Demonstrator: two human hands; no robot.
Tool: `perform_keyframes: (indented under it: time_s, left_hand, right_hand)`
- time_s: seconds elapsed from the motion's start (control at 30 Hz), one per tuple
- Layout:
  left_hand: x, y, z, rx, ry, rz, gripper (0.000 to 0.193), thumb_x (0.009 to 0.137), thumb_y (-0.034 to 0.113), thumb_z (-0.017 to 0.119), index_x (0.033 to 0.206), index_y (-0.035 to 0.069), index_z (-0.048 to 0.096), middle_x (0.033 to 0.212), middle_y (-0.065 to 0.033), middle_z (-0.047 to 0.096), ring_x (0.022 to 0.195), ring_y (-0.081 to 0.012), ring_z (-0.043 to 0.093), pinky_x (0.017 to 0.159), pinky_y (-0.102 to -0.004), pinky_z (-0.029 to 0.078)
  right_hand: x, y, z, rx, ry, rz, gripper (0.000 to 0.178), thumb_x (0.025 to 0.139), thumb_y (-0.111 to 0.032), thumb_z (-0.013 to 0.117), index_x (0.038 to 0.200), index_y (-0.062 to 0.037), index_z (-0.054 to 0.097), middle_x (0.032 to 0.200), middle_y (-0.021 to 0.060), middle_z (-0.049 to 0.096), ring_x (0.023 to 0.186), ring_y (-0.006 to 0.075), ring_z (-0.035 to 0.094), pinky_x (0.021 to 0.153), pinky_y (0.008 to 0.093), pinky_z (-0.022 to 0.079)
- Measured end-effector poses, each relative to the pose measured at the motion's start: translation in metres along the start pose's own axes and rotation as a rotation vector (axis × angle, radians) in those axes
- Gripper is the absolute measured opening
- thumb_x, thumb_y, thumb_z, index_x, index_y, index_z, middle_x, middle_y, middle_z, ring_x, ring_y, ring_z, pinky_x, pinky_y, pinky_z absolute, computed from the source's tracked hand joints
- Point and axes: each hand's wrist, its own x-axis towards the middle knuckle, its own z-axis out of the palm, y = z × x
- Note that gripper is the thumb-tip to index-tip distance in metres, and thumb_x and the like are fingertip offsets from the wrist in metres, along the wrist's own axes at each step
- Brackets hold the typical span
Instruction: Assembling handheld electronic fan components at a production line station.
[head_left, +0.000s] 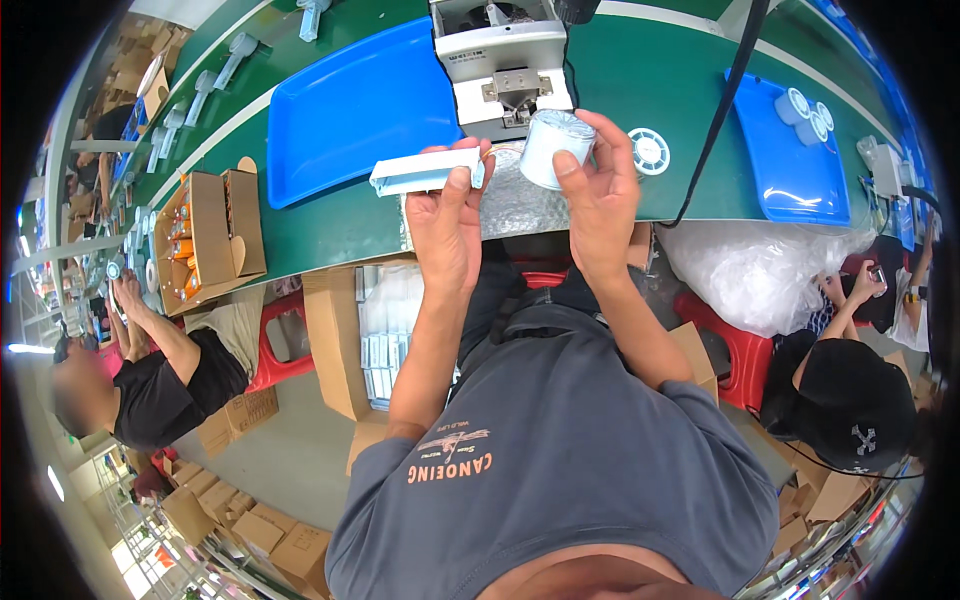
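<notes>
My left hand is closed on a long, pale blue plastic handle shell, its hollow side showing. Thin wires come out of the shell's right end, toward a pale blue cylindrical housing. That housing is gripped between the thumb and fingers of my right hand; where the wires end is hard to see. Both parts are held above bubble wrap at the bench's near edge. Just behind them stands a white bench machine with a metal fixture. A white round vented cap lies right of my right hand.
A blue tray lies left of the machine; another blue tray at the right holds several pale cylinders. A black cable hangs across the right side. A carton holds orange-wrapped items. Co-workers sit on both sides.
</notes>
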Motion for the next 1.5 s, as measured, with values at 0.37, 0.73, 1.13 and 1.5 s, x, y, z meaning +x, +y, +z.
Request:
perform_keyframes:
  time_s: [0.37,0.73,1.13,1.5]
  left_hand:
    - [0.004,-0.005,-0.002,0.473,-0.147,0.169,0.052,0.088,-0.002,0.072,0.133,0.002,0.045,0.120,-0.0147,0.066,0.119,-0.0235,0.061,0.101,-0.0370,0.048]
    - [0.006,-0.036,0.007,0.848,-0.488,0.184,0.047,0.094,0.002,0.061,0.139,0.001,0.045,0.121,-0.0175,0.066,0.115,-0.0253,0.063,0.099,-0.0353,0.047]
    - [-0.003,-0.041,-0.001,0.877,-0.338,0.144,0.080,0.068,0.019,0.091,0.133,0.002,0.047,0.119,-0.0149,0.065,0.114,-0.0311,0.061,0.100,-0.0410,0.046]
    - [0.011,-0.025,0.016,1.237,-0.580,0.262,0.078,0.069,0.026,0.090,0.134,0.009,0.051,0.124,-0.0132,0.065,0.111,-0.0360,0.060,0.099,-0.0416,0.043]
  right_hand:
    - [-0.014,0.009,-0.026,-0.222,-0.172,0.326,0.060,0.092,-0.017,0.075,0.136,0.0022,0.039,0.120,0.0184,0.063,0.101,0.0216,0.064,0.086,0.0319,0.051]
    - [-0.005,-0.037,-0.033,-0.781,-0.212,-0.034,0.061,0.083,-0.007,0.075,0.139,-0.0006,0.050,0.117,0.0124,0.057,0.084,0.0182,0.059,0.066,0.0281,0.050]
    - [0.033,-0.040,-0.044,-0.656,-0.295,0.058,0.034,0.087,-0.014,0.077,0.114,0.0003,0.063,0.101,0.0101,0.074,0.092,0.0157,0.071,0.078,0.0297,0.057]
    - [0.043,-0.058,-0.048,-0.897,-0.546,0.023,0.038,0.084,-0.005,0.074,0.121,-0.0009,0.065,0.103,0.0086,0.071,0.096,0.0152,0.070,0.083,0.0305,0.057]
